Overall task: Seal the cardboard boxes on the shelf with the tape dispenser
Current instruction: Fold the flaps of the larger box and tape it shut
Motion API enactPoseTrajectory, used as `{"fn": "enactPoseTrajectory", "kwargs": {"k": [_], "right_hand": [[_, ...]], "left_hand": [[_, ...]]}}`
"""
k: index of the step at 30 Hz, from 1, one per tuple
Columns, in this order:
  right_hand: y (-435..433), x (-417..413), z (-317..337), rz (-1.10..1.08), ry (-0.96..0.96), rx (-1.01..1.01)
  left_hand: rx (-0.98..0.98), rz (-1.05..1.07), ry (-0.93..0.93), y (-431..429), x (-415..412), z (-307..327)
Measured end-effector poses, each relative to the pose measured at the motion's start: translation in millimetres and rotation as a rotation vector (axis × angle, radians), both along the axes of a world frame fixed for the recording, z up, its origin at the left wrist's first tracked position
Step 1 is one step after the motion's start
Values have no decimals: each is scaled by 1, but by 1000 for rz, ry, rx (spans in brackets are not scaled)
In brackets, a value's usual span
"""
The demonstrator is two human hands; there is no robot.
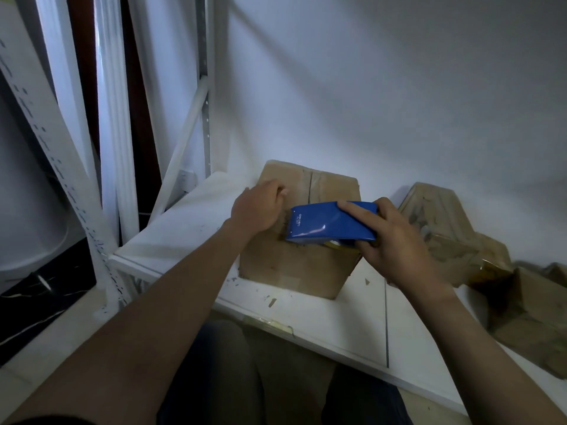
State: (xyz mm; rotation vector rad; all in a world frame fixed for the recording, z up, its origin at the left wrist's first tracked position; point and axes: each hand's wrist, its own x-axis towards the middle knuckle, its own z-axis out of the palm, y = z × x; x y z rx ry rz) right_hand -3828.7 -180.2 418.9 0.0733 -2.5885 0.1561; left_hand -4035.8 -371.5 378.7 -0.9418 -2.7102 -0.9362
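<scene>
The left hand point(257, 210) reaches forward with the arm nearly straight and lies on the left top flap of the cardboard box point(291, 268). Its fingers are bent at the knuckles and press down on the cardboard, holding nothing. The right hand point(395, 243) grips the blue tape dispenser point(331, 223), with the forefinger stretched along its upper face and the other fingers wrapped beneath. The dispenser lies across the near top edge of the box, its toothed end pointing left, and a bit of yellowish tape roll point(334, 243) shows under it.

The box stands on the white shelf point(352, 320) with its flaps shut, meeting at a centre seam point(311, 187), so its contents are hidden. To its right stands a second box point(435, 216) with a crumpled top, and a third, crushed box point(527, 311) lies at the right edge.

The dispenser bears small white lettering, perhaps a brand name, too small to read surely
</scene>
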Motion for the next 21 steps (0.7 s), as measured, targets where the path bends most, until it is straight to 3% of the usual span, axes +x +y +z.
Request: {"fn": "enactPoseTrajectory", "kwargs": {"k": [11,21], "right_hand": [[53,22,6,-45,32,-33],[112,41,-14,60,4,-86]], "left_hand": [[-47,24,-12,1,-1,5],[-103,45,85,5,-1,1]]}}
